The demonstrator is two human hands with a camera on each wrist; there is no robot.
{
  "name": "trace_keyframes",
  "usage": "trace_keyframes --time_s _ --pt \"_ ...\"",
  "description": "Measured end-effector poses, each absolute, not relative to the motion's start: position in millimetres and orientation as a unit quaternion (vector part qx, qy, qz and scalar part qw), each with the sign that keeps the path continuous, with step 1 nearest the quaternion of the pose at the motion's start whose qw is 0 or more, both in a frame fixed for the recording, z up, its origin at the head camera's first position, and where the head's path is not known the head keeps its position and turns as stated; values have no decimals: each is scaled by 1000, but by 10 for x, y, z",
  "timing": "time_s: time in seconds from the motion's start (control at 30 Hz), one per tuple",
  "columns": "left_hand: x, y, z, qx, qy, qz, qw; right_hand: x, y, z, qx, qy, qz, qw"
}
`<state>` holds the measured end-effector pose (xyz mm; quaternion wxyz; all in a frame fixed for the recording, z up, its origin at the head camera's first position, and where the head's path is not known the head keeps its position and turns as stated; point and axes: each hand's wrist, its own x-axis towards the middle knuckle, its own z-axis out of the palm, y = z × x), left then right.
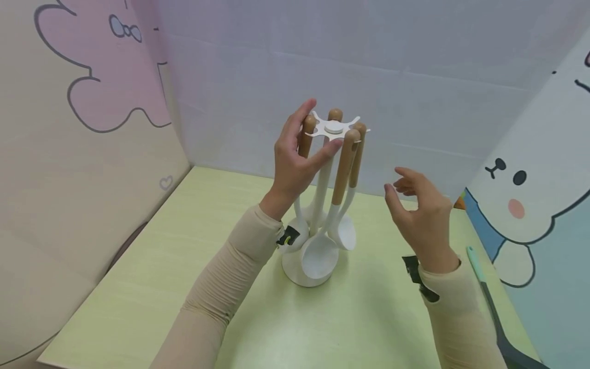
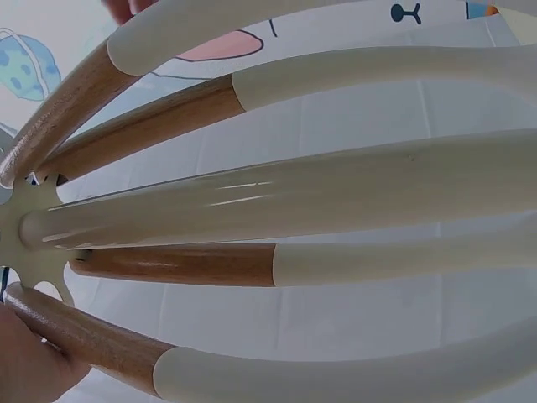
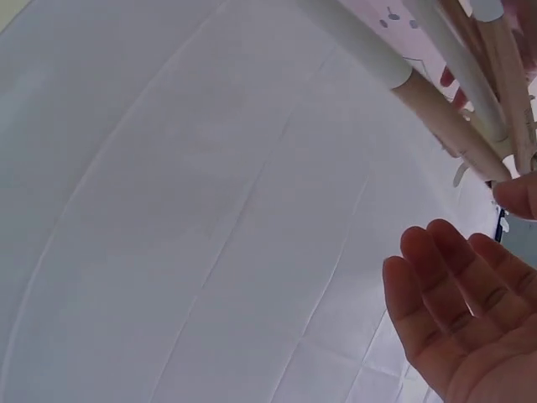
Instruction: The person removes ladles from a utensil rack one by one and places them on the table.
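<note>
A white utensil rack (image 1: 334, 127) stands upright on the table, with a round base and a star-shaped top. Several white utensils with wooden handles hang around its pole (image 2: 294, 197); a ladle (image 1: 319, 256) faces the front. My left hand (image 1: 295, 159) holds the rack near its top, thumb reaching across the front and fingers behind the left wooden handle (image 2: 92, 340). To the right of the rack, my right hand (image 1: 421, 212) is raised in the air, fingers loosely bent. In the right wrist view, the right palm (image 3: 470, 336) holds nothing.
A dark utensil with a mint-green handle (image 1: 475, 261) lies along the right edge of the pale green table (image 1: 138, 287). A plain cloth wall (image 1: 415, 118) rises behind the rack, and cartoon-printed panels flank both sides.
</note>
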<state>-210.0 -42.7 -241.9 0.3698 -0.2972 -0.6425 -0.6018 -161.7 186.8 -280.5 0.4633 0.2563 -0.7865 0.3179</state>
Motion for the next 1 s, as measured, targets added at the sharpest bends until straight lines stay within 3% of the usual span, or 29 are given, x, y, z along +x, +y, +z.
trace_keyframes --time_s 0.23,0.8,1.0 --pt "-2117 -411 -2429 -304 -628 -609 376 -1561 1529 -2828 294 -741 384 465" --pt "-2128 -416 -2421 -306 -631 -598 389 -1603 1154 -3104 333 -739 456 369" --pt "-2137 -409 -2415 -312 -626 -590 403 -1614 1124 -3156 330 -743 459 358"
